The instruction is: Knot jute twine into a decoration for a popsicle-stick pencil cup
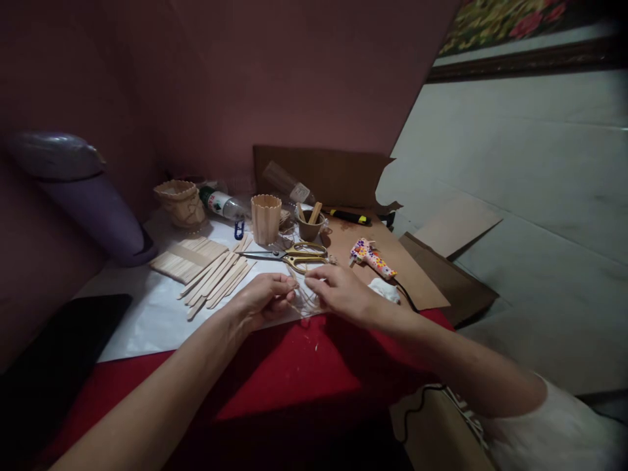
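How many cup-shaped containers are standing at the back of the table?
3. A pale pot at the left, a cup of wooden sticks in the middle, and a small dark cup holding sticks just right of it. Clutter behind may hide others.

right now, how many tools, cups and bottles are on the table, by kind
scissors: 1
glue gun: 1
black and yellow tool: 1
small blue tool: 1
bottle: 1
cups: 3, woven cup, stick cup, small brown cup
total: 8
not counted: overlapping loose sticks, twine pinched in the left hand
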Demonstrator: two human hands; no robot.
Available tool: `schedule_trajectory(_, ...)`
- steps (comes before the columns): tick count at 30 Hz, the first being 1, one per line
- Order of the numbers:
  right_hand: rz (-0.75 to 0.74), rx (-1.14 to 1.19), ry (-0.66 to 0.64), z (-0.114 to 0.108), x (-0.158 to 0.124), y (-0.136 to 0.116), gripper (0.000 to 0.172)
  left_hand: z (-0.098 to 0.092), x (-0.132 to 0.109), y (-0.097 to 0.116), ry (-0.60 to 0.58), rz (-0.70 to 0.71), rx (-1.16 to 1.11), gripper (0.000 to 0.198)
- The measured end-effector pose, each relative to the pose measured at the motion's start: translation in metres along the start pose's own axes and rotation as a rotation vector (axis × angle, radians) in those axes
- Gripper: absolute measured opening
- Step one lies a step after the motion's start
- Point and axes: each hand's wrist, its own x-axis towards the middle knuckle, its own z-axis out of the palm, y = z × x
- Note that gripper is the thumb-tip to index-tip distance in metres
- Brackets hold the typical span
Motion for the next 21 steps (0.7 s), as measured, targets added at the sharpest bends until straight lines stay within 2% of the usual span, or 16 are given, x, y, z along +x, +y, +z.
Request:
schedule_trajectory(3, 0.250, 0.447, -0.302, 0.011, 0.020, 0.006, 0.034, 0.000, -0.001, 0.001, 0.021, 0.019, 0.021, 0.009)
schedule_trajectory(6, 0.328, 0.677, -0.426, 0.014, 0.030, 0.013, 0.037, 0.000, -0.002, 0.001, 0.032, 0.042, 0.052, 0.009)
schedule_trajectory(8, 0.342, 0.682, -0.432, 0.013, 0.034, 0.019, 0.039, 0.000, -0.002, 0.000, 0.025, 0.057, 0.092, 0.010)
schedule_trajectory(11, 0.322, 0.551, -0.400, 0.014, 0.038, 0.031, 0.041, 0.001, 0.000, -0.002, 0.063, 0.089, 0.239, 0.016)
schedule_trajectory(14, 0.278, 0.463, -0.412, 0.016, 0.039, 0.040, 0.043, 0.000, 0.003, -0.005, 0.198, 0.229, 0.478, 0.013)
schedule_trajectory(17, 0.272, 0.472, -0.428, 0.018, 0.038, 0.041, 0.039, -0.003, 0.003, -0.005, 0.343, 0.391, 0.801, 0.011)
schedule_trajectory(19, 0.305, 0.467, -0.393, 0.019, 0.036, 0.036, 0.034, -0.005, 0.000, -0.002, 0.412, 0.439, 0.943, 0.013)
schedule_trajectory(21, 0.346, 0.468, -0.351, 0.020, 0.033, 0.031, 0.032, -0.005, -0.006, 0.002, 0.426, 0.432, 0.965, 0.015)
